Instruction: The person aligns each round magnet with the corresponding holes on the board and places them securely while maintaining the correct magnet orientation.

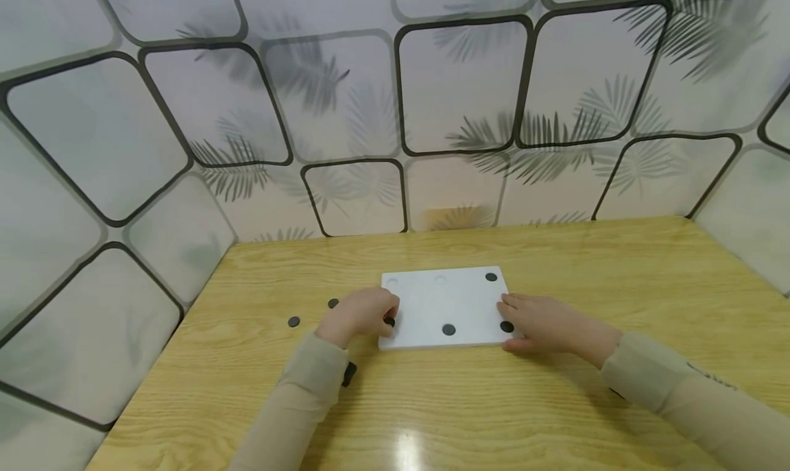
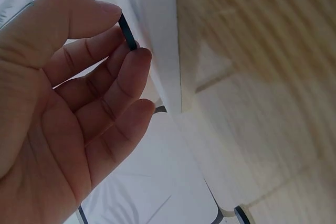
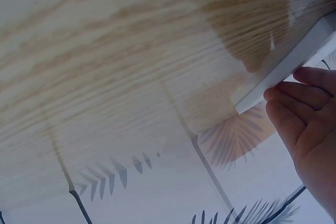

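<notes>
A white rectangular board [image 1: 420,306] lies on the wooden table with dark round discs on it. One disc [image 1: 491,277] sits at its far right corner, another disc [image 1: 448,330] near the middle of the front edge, and a third disc [image 1: 507,327] by the near right corner. Faint round recesses show along the far edge. My left hand [image 1: 365,313] pinches a thin dark disc [image 2: 127,31] between thumb and fingertips, beside the board's left end. At the right end, my right hand [image 1: 543,325] touches the board's edge with extended fingers [image 3: 286,95].
Two loose dark discs, a disc [image 1: 293,321] and another disc [image 1: 333,303], lie on the table [image 1: 247,389] left of the board. A small black object [image 1: 349,373] shows beside the left sleeve. A patterned wall covering [image 1: 352,197] rises behind the table.
</notes>
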`<state>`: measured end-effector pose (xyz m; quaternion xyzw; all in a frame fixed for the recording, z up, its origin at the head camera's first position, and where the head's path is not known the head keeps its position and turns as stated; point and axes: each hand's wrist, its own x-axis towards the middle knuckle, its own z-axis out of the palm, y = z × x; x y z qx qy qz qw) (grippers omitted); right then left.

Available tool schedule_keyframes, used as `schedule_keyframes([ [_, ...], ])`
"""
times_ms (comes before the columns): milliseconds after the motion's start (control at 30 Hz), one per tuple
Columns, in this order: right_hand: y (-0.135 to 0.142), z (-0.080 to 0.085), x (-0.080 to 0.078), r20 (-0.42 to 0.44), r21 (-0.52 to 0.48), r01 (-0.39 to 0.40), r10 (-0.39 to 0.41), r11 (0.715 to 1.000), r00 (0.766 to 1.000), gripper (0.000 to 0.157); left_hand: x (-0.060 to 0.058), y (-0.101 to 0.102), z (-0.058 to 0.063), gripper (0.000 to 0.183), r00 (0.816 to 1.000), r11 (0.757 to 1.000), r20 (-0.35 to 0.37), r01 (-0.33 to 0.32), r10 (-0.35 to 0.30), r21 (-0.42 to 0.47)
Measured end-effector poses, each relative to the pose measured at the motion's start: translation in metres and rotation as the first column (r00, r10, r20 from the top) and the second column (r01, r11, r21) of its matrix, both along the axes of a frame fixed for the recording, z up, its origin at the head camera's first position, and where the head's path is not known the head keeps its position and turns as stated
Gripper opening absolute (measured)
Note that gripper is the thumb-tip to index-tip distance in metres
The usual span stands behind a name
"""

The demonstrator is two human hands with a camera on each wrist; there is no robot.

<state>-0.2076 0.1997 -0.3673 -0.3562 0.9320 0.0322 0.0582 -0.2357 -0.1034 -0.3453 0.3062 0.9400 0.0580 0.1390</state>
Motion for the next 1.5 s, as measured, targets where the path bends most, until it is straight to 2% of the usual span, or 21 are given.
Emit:
schedule_keyframes([
  [567,0.001,-0.001,-0.001,-0.011,0.0,-0.004,0.004,1.0,1.0,0.066,0.011,0.005,-0.003,0.016,0.999,0.997,-0.021,0.045,-0.046,-0.061],
  [867,0.001,-0.001,-0.001,-0.005,0.007,0.004,-0.004,1.0,1.0,0.066,0.012,0.005,-0.002,0.015,0.997,0.997,-0.022,0.071,-0.071,-0.036],
  [1100,0.001,-0.001,-0.001,-0.002,0.017,0.012,-0.012,1.0,1.0,0.065,0.012,0.005,-0.004,0.019,0.997,0.997,-0.037,0.073,-0.074,-0.022],
  [1500,-0.001,0.0,0.001,0.0,0.022,0.016,-0.016,1.0,1.0,0.066,0.014,0.003,-0.003,0.016,0.995,0.997,-0.061,0.082,-0.082,-0.001],
])
